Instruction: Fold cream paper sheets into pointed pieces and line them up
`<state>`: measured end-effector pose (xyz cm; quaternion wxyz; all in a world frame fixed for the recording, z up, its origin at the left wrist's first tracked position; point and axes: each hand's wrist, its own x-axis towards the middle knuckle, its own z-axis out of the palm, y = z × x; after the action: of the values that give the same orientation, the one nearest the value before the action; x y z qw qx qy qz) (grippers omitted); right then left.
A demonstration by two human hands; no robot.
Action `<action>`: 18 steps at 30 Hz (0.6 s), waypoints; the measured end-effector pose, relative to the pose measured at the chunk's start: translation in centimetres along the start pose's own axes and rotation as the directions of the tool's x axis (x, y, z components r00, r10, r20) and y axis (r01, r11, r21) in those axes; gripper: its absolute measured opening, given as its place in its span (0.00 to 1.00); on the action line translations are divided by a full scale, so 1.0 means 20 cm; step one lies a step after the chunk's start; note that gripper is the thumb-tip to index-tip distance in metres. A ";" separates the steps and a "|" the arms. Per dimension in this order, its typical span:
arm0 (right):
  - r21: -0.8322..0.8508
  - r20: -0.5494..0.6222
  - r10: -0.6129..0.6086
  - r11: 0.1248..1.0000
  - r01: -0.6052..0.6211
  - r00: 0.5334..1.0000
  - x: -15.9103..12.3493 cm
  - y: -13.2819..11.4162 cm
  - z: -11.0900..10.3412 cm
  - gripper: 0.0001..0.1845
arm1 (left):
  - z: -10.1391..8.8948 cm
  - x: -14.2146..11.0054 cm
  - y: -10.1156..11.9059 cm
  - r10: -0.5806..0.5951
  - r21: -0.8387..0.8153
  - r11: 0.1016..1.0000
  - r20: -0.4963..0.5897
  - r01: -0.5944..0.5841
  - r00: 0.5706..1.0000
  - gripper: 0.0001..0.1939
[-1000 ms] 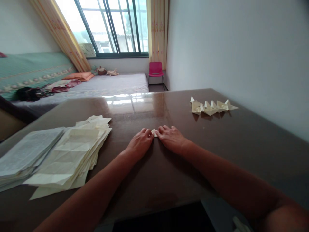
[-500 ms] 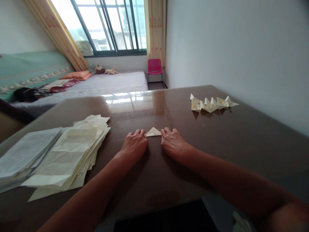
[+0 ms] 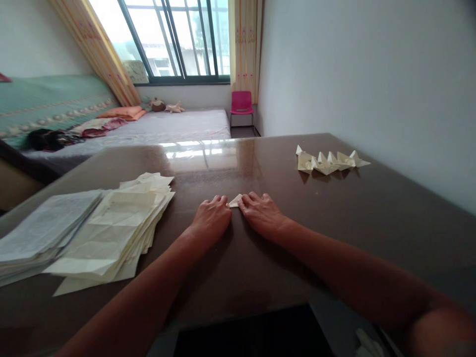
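A small cream piece of folded paper (image 3: 234, 201), roughly triangular, lies on the brown table (image 3: 230, 263) between my hands. My left hand (image 3: 213, 217) has its fingers curled down onto the paper's left corner. From the right, my right hand (image 3: 261, 213) presses bent fingers over the paper's right part and covers some of it. Both sets of fingertips are partly hidden behind the knuckles. To the left lies a stack of creased cream sheets (image 3: 111, 228). Several folded paper pieces (image 3: 327, 162) with pointed tips stand at the far right.
A pile of greyish printed sheets (image 3: 44, 223) sits at the table's left, against the cream stack. Beyond the table are a bed (image 3: 193, 124), a pink chair (image 3: 242, 103) and a window. A white wall (image 3: 364, 74) runs along the right side.
My right hand has slid left over the folded paper, nearer to my left hand, so less of the paper shows. The whole view has shifted slightly.
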<state>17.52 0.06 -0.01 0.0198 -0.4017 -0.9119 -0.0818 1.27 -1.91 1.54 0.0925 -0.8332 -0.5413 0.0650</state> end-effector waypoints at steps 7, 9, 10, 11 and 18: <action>0.162 -0.014 -0.007 0.987 0.009 1.000 0.04 0.08 0.03 0.15 | 0.06 0.02 -0.06 -0.094 -0.149 0.985 -0.075 0.082 0.993 0.12; 0.329 -0.049 0.056 0.944 -0.037 0.997 0.06 0.16 0.08 0.15 | 0.09 0.03 -0.08 -0.124 -0.199 0.975 -0.114 0.100 0.986 0.13; 0.419 -0.072 0.102 0.906 -0.062 0.992 0.07 0.19 0.10 0.15 | 0.11 0.03 -0.09 -0.131 -0.219 0.970 -0.128 0.101 0.983 0.14; 0.491 -0.102 0.153 0.867 -0.084 0.983 0.08 0.23 0.12 0.15 | 0.12 0.04 -0.09 -0.134 -0.237 0.966 -0.139 0.098 0.981 0.16; 0.739 -0.125 0.138 0.673 -0.001 0.982 0.10 0.27 0.16 0.24 | 0.14 0.05 -0.11 -0.137 -0.320 0.944 -0.151 0.083 0.979 0.14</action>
<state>20.27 5.67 -2.33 0.2607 -0.3858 -0.8463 0.2588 -0.87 0.11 -0.69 0.0095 -0.8081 -0.5807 -0.0984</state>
